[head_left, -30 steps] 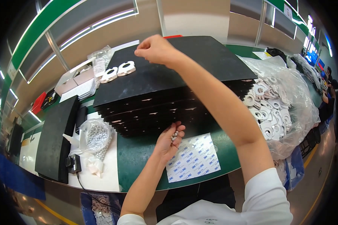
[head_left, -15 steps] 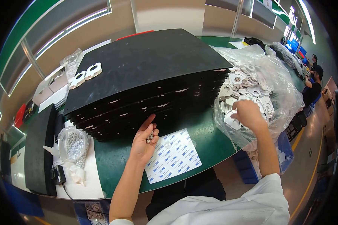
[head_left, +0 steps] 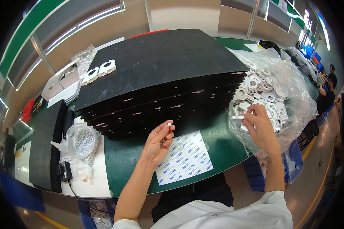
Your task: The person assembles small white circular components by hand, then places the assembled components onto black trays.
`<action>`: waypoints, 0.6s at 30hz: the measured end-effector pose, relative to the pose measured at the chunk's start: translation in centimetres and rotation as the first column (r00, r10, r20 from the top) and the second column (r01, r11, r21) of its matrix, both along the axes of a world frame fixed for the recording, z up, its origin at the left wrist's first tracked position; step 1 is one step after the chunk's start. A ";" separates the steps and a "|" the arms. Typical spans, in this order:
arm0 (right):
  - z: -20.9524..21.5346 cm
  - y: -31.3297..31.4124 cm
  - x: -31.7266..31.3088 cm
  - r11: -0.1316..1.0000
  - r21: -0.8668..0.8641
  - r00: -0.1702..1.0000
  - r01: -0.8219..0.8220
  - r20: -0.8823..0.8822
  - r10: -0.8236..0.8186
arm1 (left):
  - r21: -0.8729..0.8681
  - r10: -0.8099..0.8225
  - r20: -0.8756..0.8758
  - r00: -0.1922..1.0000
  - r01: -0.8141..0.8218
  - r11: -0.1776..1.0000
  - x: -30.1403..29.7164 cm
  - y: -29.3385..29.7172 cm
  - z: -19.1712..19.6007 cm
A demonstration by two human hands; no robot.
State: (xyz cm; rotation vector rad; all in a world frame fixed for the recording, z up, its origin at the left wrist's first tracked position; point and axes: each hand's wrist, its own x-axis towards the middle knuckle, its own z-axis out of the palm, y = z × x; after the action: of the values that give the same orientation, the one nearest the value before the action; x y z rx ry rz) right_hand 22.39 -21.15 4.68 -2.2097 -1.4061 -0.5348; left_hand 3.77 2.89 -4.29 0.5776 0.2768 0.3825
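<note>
My left hand (head_left: 158, 144) is closed above the printed backing sheet (head_left: 185, 159). Its thumb and finger pinch a small white ball (head_left: 169, 124), and more little balls sit under the curled fingers. My right hand (head_left: 260, 126) grips a white plastic ring part (head_left: 237, 118), seen nearly edge-on, at the near left of a clear bag (head_left: 292, 76) heaped with similar ring parts (head_left: 269, 95). Two such white parts (head_left: 107, 67) lie side by side on the left of the top black board (head_left: 160, 53).
The stack of black boards fills the middle of the green table (head_left: 120, 160). On the left lie a bag of small white balls (head_left: 84, 143), a black adapter (head_left: 64, 171) and a black slab (head_left: 46, 152). Blue bins (head_left: 255, 175) stand below the table edge. People (head_left: 326, 91) work at far right.
My right hand has lifted a ring part from the bagged heap. In my left hand, one ball has come up between thumb and finger. The whole view has shifted slightly.
</note>
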 end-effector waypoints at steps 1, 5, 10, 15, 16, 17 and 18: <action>0.5 0.7 -1.1 0.998 0.042 0.993 -0.046 -0.110 0.050 | 0.000 -0.008 0.009 1.000 0.008 1.000 -0.1 0.1 0.0; 1.8 2.1 -4.2 0.993 0.101 0.906 -0.064 -0.410 0.101 | -0.012 -0.025 0.026 0.999 0.025 1.000 -0.1 0.1 0.1; -2.1 4.5 -4.4 0.854 0.445 0.386 -0.271 -0.762 0.520 | -0.023 -0.041 0.035 0.999 0.042 0.999 -0.1 0.3 -0.3; -4.1 6.2 -5.9 0.907 0.363 0.339 -0.213 -0.843 0.417 | 0.028 0.018 -0.019 1.000 -0.017 0.999 -0.1 0.2 -0.3; -5.0 6.6 -6.1 0.908 0.361 0.338 -0.212 -0.845 0.414 | 0.025 0.035 -0.031 0.999 -0.034 0.999 -0.1 0.1 -0.1; -6.1 7.2 -6.1 0.893 0.398 0.404 -0.208 -0.797 0.449 | 0.023 0.032 -0.033 0.999 -0.031 0.999 0.0 0.2 -0.1; -6.7 7.5 -6.2 0.876 0.435 0.468 -0.207 -0.742 0.479 | 0.025 0.023 -0.021 1.000 -0.022 0.999 0.1 0.3 -0.1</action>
State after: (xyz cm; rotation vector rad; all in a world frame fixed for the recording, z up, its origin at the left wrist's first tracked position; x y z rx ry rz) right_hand 16.20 -13.70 -2.02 -1.4744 -1.0640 0.4428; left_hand 3.85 3.20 -4.35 0.6036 0.2997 0.4021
